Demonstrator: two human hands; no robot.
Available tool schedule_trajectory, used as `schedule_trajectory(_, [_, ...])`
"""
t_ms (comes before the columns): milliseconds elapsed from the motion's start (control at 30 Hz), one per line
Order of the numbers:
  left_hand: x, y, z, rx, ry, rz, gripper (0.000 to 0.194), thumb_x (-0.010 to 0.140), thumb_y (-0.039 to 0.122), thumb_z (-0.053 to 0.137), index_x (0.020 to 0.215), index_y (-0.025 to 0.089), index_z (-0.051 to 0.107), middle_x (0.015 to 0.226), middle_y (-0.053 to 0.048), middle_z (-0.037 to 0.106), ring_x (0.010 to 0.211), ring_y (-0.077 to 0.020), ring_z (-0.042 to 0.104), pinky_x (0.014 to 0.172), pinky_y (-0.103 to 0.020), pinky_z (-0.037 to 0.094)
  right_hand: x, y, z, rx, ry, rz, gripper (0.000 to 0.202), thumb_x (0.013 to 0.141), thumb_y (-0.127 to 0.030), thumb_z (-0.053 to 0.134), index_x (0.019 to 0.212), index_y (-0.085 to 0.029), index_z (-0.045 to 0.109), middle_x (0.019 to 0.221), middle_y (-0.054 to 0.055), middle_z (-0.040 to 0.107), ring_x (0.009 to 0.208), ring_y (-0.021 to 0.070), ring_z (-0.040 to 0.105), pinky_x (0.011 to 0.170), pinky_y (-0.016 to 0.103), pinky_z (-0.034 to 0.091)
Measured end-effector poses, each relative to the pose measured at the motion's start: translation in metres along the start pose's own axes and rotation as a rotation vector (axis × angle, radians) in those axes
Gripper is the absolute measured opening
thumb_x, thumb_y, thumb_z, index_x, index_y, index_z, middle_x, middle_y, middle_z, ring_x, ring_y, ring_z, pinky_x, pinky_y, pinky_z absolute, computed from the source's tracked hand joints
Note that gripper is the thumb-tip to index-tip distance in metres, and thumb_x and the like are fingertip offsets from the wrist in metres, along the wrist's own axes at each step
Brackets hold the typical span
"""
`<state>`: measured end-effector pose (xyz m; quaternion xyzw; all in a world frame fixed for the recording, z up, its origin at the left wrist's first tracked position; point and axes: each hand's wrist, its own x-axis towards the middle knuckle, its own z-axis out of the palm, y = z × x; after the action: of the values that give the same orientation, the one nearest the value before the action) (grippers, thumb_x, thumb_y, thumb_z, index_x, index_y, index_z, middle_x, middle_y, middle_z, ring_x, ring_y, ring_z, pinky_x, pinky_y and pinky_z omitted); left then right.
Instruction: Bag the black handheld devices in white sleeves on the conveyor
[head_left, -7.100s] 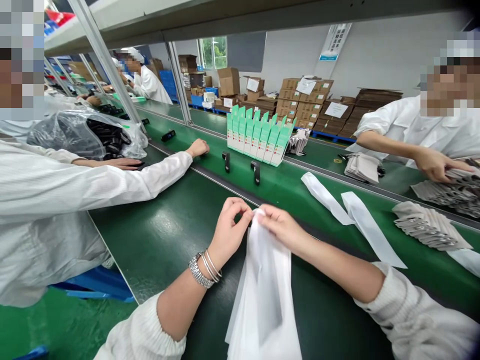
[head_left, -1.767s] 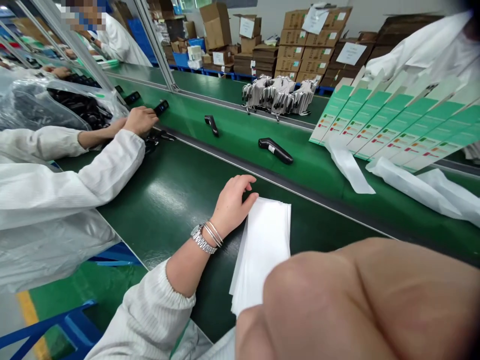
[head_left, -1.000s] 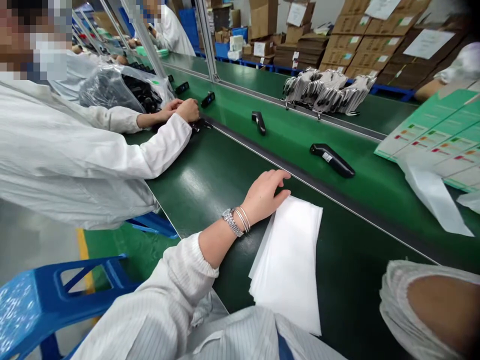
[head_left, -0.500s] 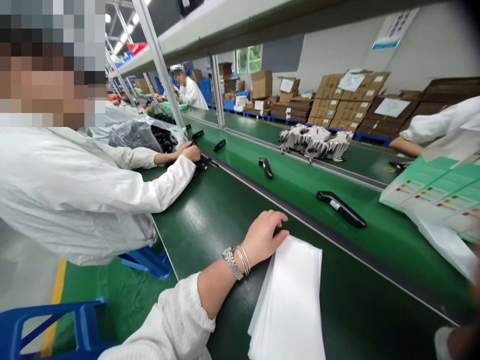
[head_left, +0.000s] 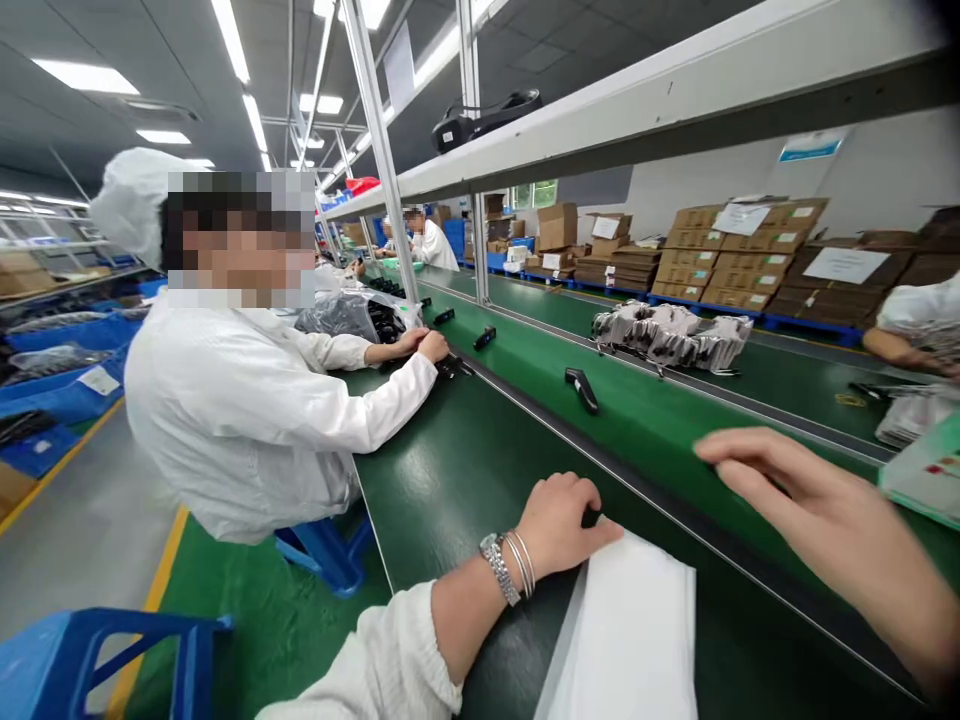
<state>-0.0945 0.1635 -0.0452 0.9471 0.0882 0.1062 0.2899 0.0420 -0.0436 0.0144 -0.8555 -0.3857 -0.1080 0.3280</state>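
My left hand (head_left: 562, 522) rests at the top corner of a stack of thin white sheets or bags (head_left: 637, 630), its thumb touching the corner and its fingers curled but apart from the thumb. My right hand (head_left: 810, 530), blurred, reaches over the green belt (head_left: 637, 430) from the right with fingers stretched out. Nothing can be seen held in it; what lies beneath it is hidden. A black angled handheld device (head_left: 582, 390) lies on the belt, left of my right hand. Smaller black devices (head_left: 485, 337) lie farther along it.
At the left, a person in white (head_left: 247, 390) has both hands over black parts at the table (head_left: 427, 450). A pile of pale bundles (head_left: 671, 335) sits beyond the belt. A green-white box (head_left: 926, 470) stands at the right. A metal shelf (head_left: 637, 110) crosses overhead.
The view has tilted up and turned left. My right hand has come in over the belt. The larger black device that lay on the belt is no longer visible. My left hand stays at the stack.
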Motion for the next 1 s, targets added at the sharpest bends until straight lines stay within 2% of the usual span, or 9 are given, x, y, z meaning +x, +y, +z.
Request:
schedule_trajectory(67, [-0.001, 0.002, -0.001, -0.005, -0.07, -0.016, 0.036, 0.07, 0.053, 0.072, 0.083, 0.02, 0.062, 0.084, 0.0, 0.06, 0.083, -0.0164, 0.054, 0.076, -0.029, 0.038, 0.025, 0.035, 0.019, -0.143, -0.073, 0.111, 0.042, 0.085, -0.055, 0.042, 0.11, -0.027, 0.062, 0.121, 0.011, 0.059, 0.106, 0.0293, 0.059, 0.079, 0.039, 0.051])
schedule_trajectory(133, [0.0, 0.004, -0.002, -0.019, -0.126, 0.019, 0.02, 0.076, 0.039, 0.069, 0.078, 0.02, 0.062, 0.082, 0.001, 0.061, 0.084, -0.015, 0.055, 0.077, -0.028, 0.036, 0.034, 0.077, 0.036, -0.438, -0.125, 0.244, 0.05, 0.086, -0.05, 0.045, 0.121, -0.018, 0.057, 0.123, 0.017, 0.056, 0.113, 0.0367, 0.053, 0.086, 0.048, 0.047])
schedule_trajectory(200, [0.002, 0.006, -0.002, -0.015, -0.12, 0.073, 0.014, 0.085, 0.027, 0.058, 0.075, 0.019, 0.062, 0.08, 0.001, 0.061, 0.084, -0.0134, 0.056, 0.078, -0.028, 0.035, 0.033, 0.11, 0.047, -0.568, -0.177, 0.332, 0.048, 0.088, -0.043, 0.046, 0.127, -0.016, 0.053, 0.119, 0.018, 0.057, 0.112, 0.0368, 0.053, 0.089, 0.05, 0.044])
schedule_trajectory(367, [0.01, 0.008, -0.003, 0.039, -0.079, 0.158, 0.028, 0.093, 0.027, 0.043, 0.072, 0.017, 0.059, 0.078, -0.001, 0.061, 0.08, -0.0141, 0.056, 0.075, -0.028, 0.034, 0.036, 0.138, 0.045, -0.393, -0.17, 0.477, 0.042, 0.089, -0.022, 0.04, 0.13, -0.017, 0.048, 0.118, 0.019, 0.056, 0.11, 0.0323, 0.054, 0.087, 0.046, 0.044])
schedule_trajectory(467, [0.013, 0.009, -0.004, -0.02, -0.071, 0.179, 0.024, 0.094, 0.027, 0.042, 0.079, 0.018, 0.059, 0.073, 0.001, 0.061, 0.07, -0.0123, 0.054, 0.073, -0.027, 0.036, 0.048, 0.125, 0.033, -0.127, -0.006, 0.419, 0.047, 0.086, -0.02, 0.042, 0.133, -0.021, 0.04, 0.123, 0.014, 0.054, 0.107, 0.0255, 0.056, 0.089, 0.04, 0.046])
schedule_trajectory(533, [0.013, 0.01, -0.006, -0.029, -0.045, 0.193, 0.02, 0.093, 0.027, 0.044, 0.082, 0.019, 0.058, 0.069, 0.003, 0.057, 0.066, -0.0114, 0.051, 0.076, -0.028, 0.037, 0.052, 0.102, 0.028, 0.234, 0.166, 0.34, 0.051, 0.082, -0.022, 0.046, 0.132, -0.022, 0.035, 0.125, 0.011, 0.053, 0.105, 0.0223, 0.057, 0.089, 0.038, 0.048])
schedule_trajectory(600, [0.012, 0.012, -0.008, -0.015, -0.011, 0.233, 0.017, 0.092, 0.027, 0.047, 0.082, 0.019, 0.059, 0.075, 0.002, 0.059, 0.073, -0.0123, 0.052, 0.082, -0.031, 0.037, 0.052, 0.072, 0.026, 0.594, 0.226, 0.296, 0.053, 0.08, -0.026, 0.05, 0.13, -0.025, 0.032, 0.122, 0.008, 0.053, 0.099, 0.02, 0.06, 0.086, 0.037, 0.052])
schedule_trajectory(767, [0.008, 0.015, -0.011, -0.023, 0.089, 0.305, 0.015, 0.086, 0.032, 0.059, 0.078, 0.02, 0.065, 0.089, -0.002, 0.057, 0.089, -0.0161, 0.053, 0.09, -0.035, 0.037, 0.033, 0.0, 0.033, 1.055, 0.105, 0.259, 0.051, 0.076, -0.035, 0.064, 0.12, -0.029, 0.038, 0.116, 0.004, 0.052, 0.089, 0.0183, 0.065, 0.081, 0.037, 0.055])
schedule_trajectory(1000, [0.002, 0.028, -0.016, -0.332, 0.111, 0.318, 0.012, 0.088, 0.025, 0.056, 0.081, 0.018, 0.063, 0.096, -0.003, 0.05, 0.096, -0.0146, 0.052, 0.089, -0.029, 0.044, 0.01, -0.023, 0.058, 1.095, -0.132, 0.252, 0.042, 0.081, -0.038, 0.065, 0.118, -0.028, 0.048, 0.12, 0.004, 0.053, 0.098, 0.0195, 0.063, 0.081, 0.034, 0.054])
